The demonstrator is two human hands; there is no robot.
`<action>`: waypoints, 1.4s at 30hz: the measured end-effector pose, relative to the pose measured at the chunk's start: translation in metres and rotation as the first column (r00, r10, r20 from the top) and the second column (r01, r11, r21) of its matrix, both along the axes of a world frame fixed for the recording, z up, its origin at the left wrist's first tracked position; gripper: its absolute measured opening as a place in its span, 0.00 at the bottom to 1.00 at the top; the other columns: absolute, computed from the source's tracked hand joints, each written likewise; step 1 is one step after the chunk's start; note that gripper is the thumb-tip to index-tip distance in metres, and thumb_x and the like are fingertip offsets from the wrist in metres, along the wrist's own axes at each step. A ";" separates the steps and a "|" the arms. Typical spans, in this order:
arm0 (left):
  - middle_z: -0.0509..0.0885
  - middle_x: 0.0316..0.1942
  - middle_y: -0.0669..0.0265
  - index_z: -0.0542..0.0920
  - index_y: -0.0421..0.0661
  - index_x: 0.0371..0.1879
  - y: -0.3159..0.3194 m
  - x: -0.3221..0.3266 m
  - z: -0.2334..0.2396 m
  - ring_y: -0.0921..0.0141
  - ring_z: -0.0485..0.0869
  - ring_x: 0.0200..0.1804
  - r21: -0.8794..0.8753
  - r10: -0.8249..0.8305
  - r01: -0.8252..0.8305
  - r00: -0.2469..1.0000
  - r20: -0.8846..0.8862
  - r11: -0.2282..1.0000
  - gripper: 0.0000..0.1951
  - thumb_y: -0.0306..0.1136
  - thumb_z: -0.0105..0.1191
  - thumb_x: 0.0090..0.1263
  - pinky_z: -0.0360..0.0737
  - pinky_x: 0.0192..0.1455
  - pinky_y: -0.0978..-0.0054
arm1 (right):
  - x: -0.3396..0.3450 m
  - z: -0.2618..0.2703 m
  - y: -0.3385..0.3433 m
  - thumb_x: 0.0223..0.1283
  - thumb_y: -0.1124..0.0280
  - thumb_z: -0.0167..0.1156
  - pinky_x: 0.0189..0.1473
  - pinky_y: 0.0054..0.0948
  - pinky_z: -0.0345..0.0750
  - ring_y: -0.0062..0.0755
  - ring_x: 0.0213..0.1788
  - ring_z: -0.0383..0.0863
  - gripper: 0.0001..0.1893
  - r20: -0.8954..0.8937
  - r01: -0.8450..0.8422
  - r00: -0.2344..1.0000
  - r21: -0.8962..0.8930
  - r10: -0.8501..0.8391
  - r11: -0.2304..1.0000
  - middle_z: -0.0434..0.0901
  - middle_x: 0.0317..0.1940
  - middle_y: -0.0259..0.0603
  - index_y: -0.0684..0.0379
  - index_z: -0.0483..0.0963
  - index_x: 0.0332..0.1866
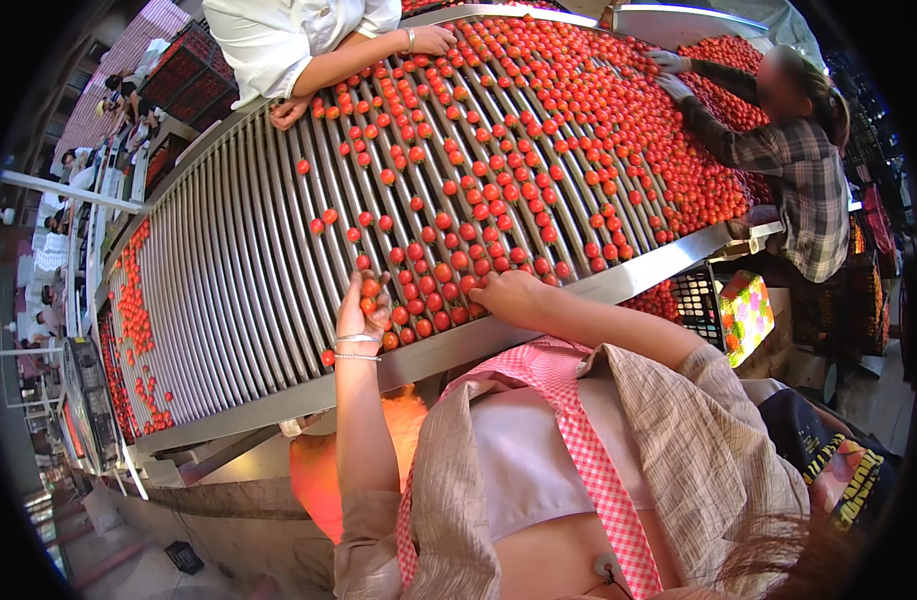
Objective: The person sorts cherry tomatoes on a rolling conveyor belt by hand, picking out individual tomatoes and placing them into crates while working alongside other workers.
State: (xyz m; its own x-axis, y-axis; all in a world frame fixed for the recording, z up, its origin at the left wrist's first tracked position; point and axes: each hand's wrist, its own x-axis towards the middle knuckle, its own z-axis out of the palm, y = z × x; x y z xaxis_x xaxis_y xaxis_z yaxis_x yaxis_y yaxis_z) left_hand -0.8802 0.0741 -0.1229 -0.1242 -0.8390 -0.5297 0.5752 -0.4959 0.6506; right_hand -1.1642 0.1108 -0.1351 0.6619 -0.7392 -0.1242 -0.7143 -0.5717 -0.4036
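Observation:
Many small red cherry tomatoes lie in the grooves of a metal roller conveyor in front of me. My left hand is cupped, palm up, around a few of these tomatoes above the near rollers. It wears a bangle and a beaded bracelet at the wrist. My right hand reaches over the near metal rail, back of the hand up. Its fingertips touch tomatoes by the rail; whether they grip one is hidden.
Across the rollers, a person in white rests both hands on the conveyor. At the right, a person in a plaid shirt reaches gloved hands into a dense tomato pile. A black crate stands below the rail. More tomatoes lie at the left end.

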 end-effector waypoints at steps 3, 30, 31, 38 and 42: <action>0.82 0.37 0.64 0.77 0.47 0.41 0.018 -0.007 0.005 0.79 0.73 0.24 -0.013 -0.077 0.088 0.923 0.377 0.996 0.05 0.34 0.54 0.73 0.63 0.17 0.89 | 0.007 -0.011 -0.011 0.58 0.73 0.53 0.35 0.43 0.81 0.47 0.36 0.85 0.11 -0.125 -0.144 0.982 -0.001 0.143 0.990 0.81 0.33 0.48 0.58 0.73 0.46; 0.77 0.54 0.59 0.78 0.47 0.49 0.001 -0.244 0.018 0.59 0.76 0.56 -0.369 0.500 0.915 0.247 0.830 0.161 0.17 0.30 0.60 0.61 0.73 0.61 0.62 | -0.170 -0.035 0.072 0.68 0.53 0.51 0.45 0.42 0.86 0.48 0.53 0.79 0.21 -0.228 -0.616 -0.763 0.541 -0.605 0.572 0.74 0.56 0.54 0.61 0.73 0.51; 0.77 0.51 0.59 0.79 0.46 0.48 -0.014 -0.229 0.019 0.59 0.78 0.54 -0.336 0.517 0.890 0.141 0.844 0.307 0.15 0.29 0.59 0.61 0.75 0.58 0.64 | -0.192 -0.050 0.091 0.68 0.54 0.52 0.45 0.42 0.85 0.49 0.54 0.78 0.20 -0.185 -0.587 -0.789 0.506 -0.586 0.631 0.73 0.57 0.55 0.61 0.73 0.51; 0.80 0.45 0.57 0.79 0.49 0.46 -0.064 -0.162 -0.027 0.55 0.82 0.45 0.193 0.225 0.755 -0.412 0.883 0.626 0.14 0.38 0.59 0.63 0.81 0.47 0.59 | -0.303 -0.173 0.167 0.69 0.54 0.49 0.46 0.43 0.84 0.47 0.55 0.78 0.22 -0.122 -0.199 -0.968 0.907 -0.218 0.372 0.75 0.56 0.53 0.63 0.72 0.55; 0.80 0.39 0.56 0.80 0.46 0.43 -0.083 -0.168 -0.042 0.53 0.82 0.43 0.120 0.190 0.780 -0.294 0.937 0.615 0.11 0.35 0.57 0.62 0.80 0.46 0.59 | -0.355 -0.232 0.183 0.71 0.54 0.48 0.57 0.44 0.78 0.45 0.60 0.74 0.24 0.078 0.121 -0.967 0.978 -0.243 -0.168 0.74 0.57 0.50 0.64 0.70 0.59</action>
